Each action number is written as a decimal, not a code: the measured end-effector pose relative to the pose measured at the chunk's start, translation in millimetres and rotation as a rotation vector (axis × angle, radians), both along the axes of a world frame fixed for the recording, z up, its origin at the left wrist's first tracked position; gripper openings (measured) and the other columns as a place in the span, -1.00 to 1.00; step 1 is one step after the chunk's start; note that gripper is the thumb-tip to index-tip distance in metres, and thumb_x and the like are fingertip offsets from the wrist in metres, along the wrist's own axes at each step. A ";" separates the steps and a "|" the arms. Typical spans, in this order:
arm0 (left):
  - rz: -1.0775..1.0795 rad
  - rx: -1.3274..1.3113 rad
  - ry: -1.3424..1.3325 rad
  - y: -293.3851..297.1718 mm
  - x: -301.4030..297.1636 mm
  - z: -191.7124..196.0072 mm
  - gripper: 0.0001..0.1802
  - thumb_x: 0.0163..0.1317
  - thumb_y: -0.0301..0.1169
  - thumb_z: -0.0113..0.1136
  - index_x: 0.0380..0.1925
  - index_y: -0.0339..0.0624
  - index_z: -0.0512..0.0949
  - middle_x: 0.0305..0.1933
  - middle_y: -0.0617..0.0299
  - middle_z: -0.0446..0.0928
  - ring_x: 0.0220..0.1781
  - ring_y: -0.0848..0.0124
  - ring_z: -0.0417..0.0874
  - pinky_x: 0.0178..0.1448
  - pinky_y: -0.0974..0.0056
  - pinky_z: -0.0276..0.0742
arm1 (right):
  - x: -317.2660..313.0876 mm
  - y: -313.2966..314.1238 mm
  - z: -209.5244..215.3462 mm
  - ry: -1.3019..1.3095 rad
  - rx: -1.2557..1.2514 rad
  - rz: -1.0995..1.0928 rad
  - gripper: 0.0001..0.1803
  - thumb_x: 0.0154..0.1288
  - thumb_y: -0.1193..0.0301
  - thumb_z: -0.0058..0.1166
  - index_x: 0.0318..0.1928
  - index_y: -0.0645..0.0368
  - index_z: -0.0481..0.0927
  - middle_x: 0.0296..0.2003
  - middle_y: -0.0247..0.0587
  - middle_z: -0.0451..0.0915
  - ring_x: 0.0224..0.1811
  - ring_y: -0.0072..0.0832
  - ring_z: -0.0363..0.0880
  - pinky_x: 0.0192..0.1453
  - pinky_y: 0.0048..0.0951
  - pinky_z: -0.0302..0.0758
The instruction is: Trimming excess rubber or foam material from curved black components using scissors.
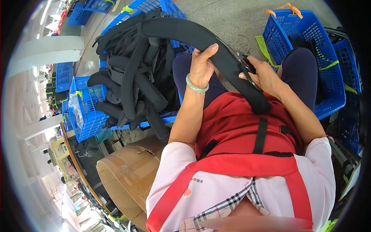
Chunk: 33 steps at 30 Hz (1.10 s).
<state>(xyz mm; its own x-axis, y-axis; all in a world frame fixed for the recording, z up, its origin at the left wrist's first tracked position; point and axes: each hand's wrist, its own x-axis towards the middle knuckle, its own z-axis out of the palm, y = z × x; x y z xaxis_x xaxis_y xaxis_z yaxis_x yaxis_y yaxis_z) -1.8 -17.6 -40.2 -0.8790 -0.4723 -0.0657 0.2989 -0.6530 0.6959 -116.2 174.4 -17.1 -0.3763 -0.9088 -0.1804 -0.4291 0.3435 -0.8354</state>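
Observation:
A long black padded strap (226,60) arches from the heap at upper left across to my lap. My left hand (201,67) grips it near the middle, with the thumb on top. My right hand (266,77) is closed around what looks like black-handled scissors (250,66), lying along the strap's right edge; the blades are hard to make out. The strap's lower end rests on my red apron (239,131). Left of my knees, a blue plastic crate (170,117) is heaped with several similar black padded straps (133,77).
To the right stands another blue crate (328,87) with dark pieces inside and orange ties on its rim. A cardboard box (131,174) sits close at lower left. Beyond it are a worktable with a sewing machine (60,150) and more blue crates (83,112).

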 end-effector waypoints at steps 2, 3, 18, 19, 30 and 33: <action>0.007 -0.001 0.005 0.4 0.0 -0.9 -0.86 0.20 -0.57 0.25 -0.25 -0.11 0.60 -0.21 0.30 0.63 -0.12 0.41 0.65 0.06 0.27 0.57 | 0.2 1.1 0.7 -0.019 0.007 0.001 -0.37 0.21 0.01 0.23 -0.04 0.35 0.39 -0.44 0.15 0.54 -0.35 0.03 0.55 -0.25 -0.18 0.42; 0.013 -0.003 0.011 1.0 0.4 -1.3 -0.86 0.21 -0.57 0.24 -0.24 -0.11 0.60 -0.20 0.29 0.63 -0.11 0.40 0.64 0.07 0.27 0.57 | -0.3 2.9 1.5 -0.029 -0.051 0.026 -0.36 0.19 0.00 0.24 -0.06 0.35 0.40 -0.44 0.15 0.54 -0.35 0.04 0.54 -0.24 -0.18 0.42; 0.016 0.055 0.025 8.5 0.2 1.6 -0.86 0.18 -0.59 0.28 -0.30 -0.10 0.63 -0.25 0.32 0.63 -0.19 0.46 0.64 -0.04 0.32 0.56 | 1.6 3.4 -3.4 0.028 -0.073 -0.028 -0.37 0.18 -0.01 0.23 -0.10 0.37 0.46 -0.41 0.20 0.58 -0.32 0.08 0.59 -0.24 -0.16 0.47; 0.017 0.053 0.025 8.3 1.1 2.4 -0.86 0.18 -0.59 0.28 -0.30 -0.10 0.63 -0.25 0.32 0.63 -0.19 0.46 0.64 -0.04 0.32 0.56 | 1.6 2.4 -2.9 0.007 -0.063 -0.039 -0.38 0.18 -0.01 0.24 -0.11 0.37 0.46 -0.41 0.20 0.58 -0.32 0.07 0.59 -0.25 -0.17 0.47; 0.046 -0.009 0.024 8.5 1.4 1.8 -0.81 0.16 -0.64 0.26 -0.26 -0.11 0.61 -0.26 0.32 0.62 -0.18 0.48 0.64 -0.04 0.33 0.56 | -6.5 2.0 -1.7 -0.102 -0.088 -0.075 -0.44 0.16 0.04 0.28 -0.18 0.34 0.50 -0.44 0.07 0.58 -0.42 -0.16 0.55 -0.27 -0.26 0.45; 0.091 -0.021 0.046 -4.5 0.4 14.3 -0.81 0.15 -0.65 0.26 -0.27 -0.11 0.62 -0.26 0.32 0.62 -0.19 0.49 0.64 -0.05 0.34 0.55 | -4.6 2.4 -8.8 -0.068 -0.089 -0.080 -0.43 0.16 0.03 0.28 -0.16 0.34 0.50 -0.43 0.08 0.58 -0.40 -0.17 0.55 -0.25 -0.27 0.46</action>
<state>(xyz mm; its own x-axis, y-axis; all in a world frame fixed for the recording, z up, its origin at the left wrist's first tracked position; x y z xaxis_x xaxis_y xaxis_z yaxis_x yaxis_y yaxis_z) -1.4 -22.0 -25.9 -0.8344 -0.5510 -0.0155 0.3881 -0.6071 0.6934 -120.8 176.8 -25.9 -0.4380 -0.8898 -0.1284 -0.3445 0.2980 -0.8902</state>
